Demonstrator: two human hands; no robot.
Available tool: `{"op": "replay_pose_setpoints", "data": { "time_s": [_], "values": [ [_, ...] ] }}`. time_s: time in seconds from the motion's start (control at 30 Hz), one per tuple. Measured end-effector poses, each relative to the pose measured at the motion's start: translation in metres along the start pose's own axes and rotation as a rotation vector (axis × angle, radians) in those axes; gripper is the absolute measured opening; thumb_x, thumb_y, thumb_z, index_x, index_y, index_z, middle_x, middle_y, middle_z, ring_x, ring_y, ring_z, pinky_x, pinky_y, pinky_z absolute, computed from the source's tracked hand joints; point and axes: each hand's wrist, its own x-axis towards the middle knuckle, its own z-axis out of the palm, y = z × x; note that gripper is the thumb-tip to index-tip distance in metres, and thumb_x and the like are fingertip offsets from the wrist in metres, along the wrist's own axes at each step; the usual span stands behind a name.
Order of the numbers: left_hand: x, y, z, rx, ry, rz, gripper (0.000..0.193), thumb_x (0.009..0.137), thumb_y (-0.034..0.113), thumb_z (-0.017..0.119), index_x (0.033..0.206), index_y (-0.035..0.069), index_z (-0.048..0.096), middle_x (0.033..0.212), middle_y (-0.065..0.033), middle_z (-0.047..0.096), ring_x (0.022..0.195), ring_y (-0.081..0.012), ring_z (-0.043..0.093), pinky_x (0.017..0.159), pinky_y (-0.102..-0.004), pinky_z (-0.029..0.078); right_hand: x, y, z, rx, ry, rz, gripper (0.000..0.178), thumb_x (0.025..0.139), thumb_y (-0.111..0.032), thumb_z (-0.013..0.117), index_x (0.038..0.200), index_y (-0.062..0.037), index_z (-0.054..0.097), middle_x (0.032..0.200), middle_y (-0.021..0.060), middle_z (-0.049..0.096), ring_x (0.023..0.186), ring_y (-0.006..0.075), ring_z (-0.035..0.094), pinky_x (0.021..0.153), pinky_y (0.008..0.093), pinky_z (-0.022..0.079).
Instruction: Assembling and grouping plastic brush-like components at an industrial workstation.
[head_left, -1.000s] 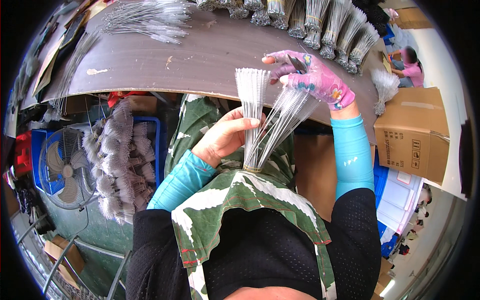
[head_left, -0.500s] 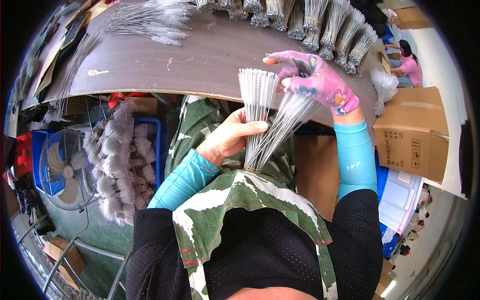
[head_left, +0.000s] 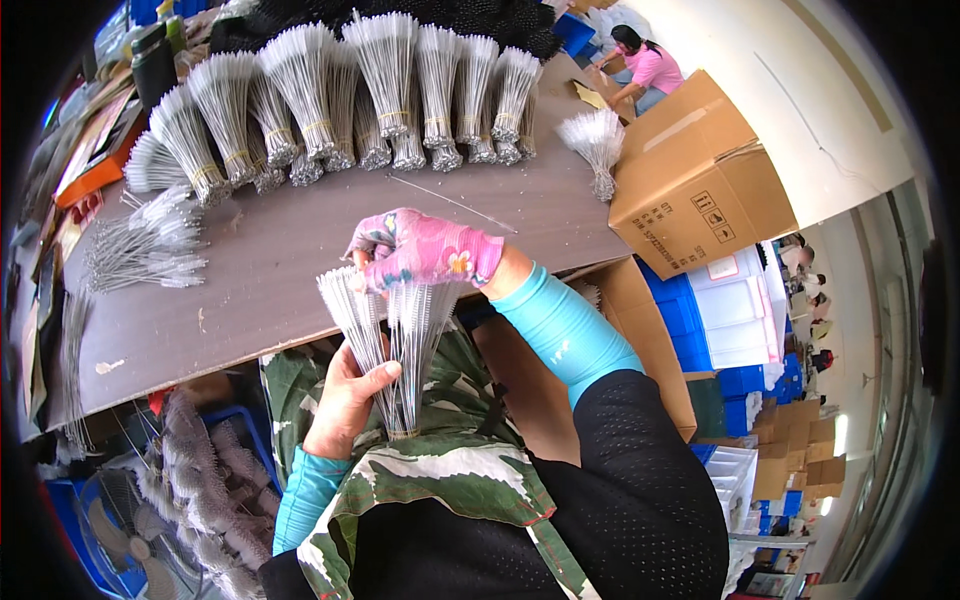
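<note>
My bare left hand [head_left: 345,400], with a turquoise sleeve on the forearm, is closed around a bundle of straw-cleaning brushes [head_left: 405,375]. Their thin wire stems meet at a banded lower end near my apron, and the white bristle ends fan upward in two parts. My right hand [head_left: 430,250] wears a pink flowered glove with bare fingertips. It lies over the bristle tops with its fingers curled in. What is between those fingertips is hidden.
Several banded brush bundles [head_left: 310,95] stand along the far side of the brown table [head_left: 290,230]. Loose brushes [head_left: 150,245] lie at left, and one thin wire [head_left: 450,200] ahead. Cardboard box [head_left: 690,170] at right; fan [head_left: 130,540] lower left. A person in pink [head_left: 650,70] sits beyond.
My view has swung to the right, so the table and bundles sit further left. My right hand's fingers have gone from spread to curled over the bristle tops. The left hand keeps its hold.
</note>
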Motion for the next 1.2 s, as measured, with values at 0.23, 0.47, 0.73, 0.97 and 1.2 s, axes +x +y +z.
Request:
{"op": "replay_pose_setpoints", "data": {
  "time_s": [0.23,0.47,0.73,0.97,1.2],
  "values": [
    [-0.009,-0.009,-0.008,-0.118,0.038,0.071,0.03,0.093,0.015,0.054,0.12,0.004,0.049,0.102,0.0002,0.057,0.09,-0.0087,0.054,0.084,-0.0257,0.044,-0.009,-0.003,0.002,0.143,-0.042,-0.158,0.034,0.072,-0.012,0.075,0.102,-0.0034,0.061,0.087,-0.0025,0.06,0.08,0.0049,0.053,0.072,0.0234,0.045],
    [-0.012,-0.013,0.005,0.087,0.188,0.185,0.033,0.096,0.014,0.048,0.125,-0.001,0.046,0.115,-0.0043,0.055,0.104,-0.0099,0.049,0.093,-0.0267,0.038,-0.014,0.0,0.003,0.203,-0.036,-0.122,0.018,0.077,-0.009,0.068,0.091,-0.0015,0.059,0.08,-0.0004,0.06,0.079,0.0069,0.055,0.073,0.0241,0.046],
    [-0.01,-0.017,0.009,-0.061,0.233,0.23,0.019,0.097,0.018,0.047,0.11,0.005,0.052,0.094,0.0009,0.058,0.086,-0.005,0.051,0.08,-0.0217,0.042,-0.012,0.003,-0.004,0.21,-0.084,-0.132,0.041,0.073,-0.006,0.069,0.112,-0.0001,0.057,0.1,0.0036,0.061,0.089,0.0113,0.056,0.082,0.0257,0.046],
    [-0.016,0.001,-0.011,-0.427,0.114,0.012,0.023,0.087,0.012,0.061,0.107,0.003,0.056,0.099,-0.0069,0.062,0.092,-0.0161,0.06,0.084,-0.0321,0.05,-0.016,0.005,-0.006,0.204,-0.099,-0.055,0.026,0.071,-0.013,0.074,0.091,-0.003,0.059,0.087,0.0012,0.06,0.082,0.0091,0.055,0.075,0.0239,0.044],
    [-0.013,0.005,-0.016,-0.557,0.013,-0.076,0.023,0.083,0.005,0.06,0.105,0.002,0.057,0.097,-0.0104,0.064,0.093,-0.0198,0.061,0.085,-0.0353,0.05,-0.003,-0.004,-0.005,0.175,-0.074,0.087,0.017,0.076,-0.012,0.071,0.073,-0.0044,0.057,0.077,0.0015,0.061,0.074,0.0076,0.056,0.067,0.0215,0.044]
  ]
}}
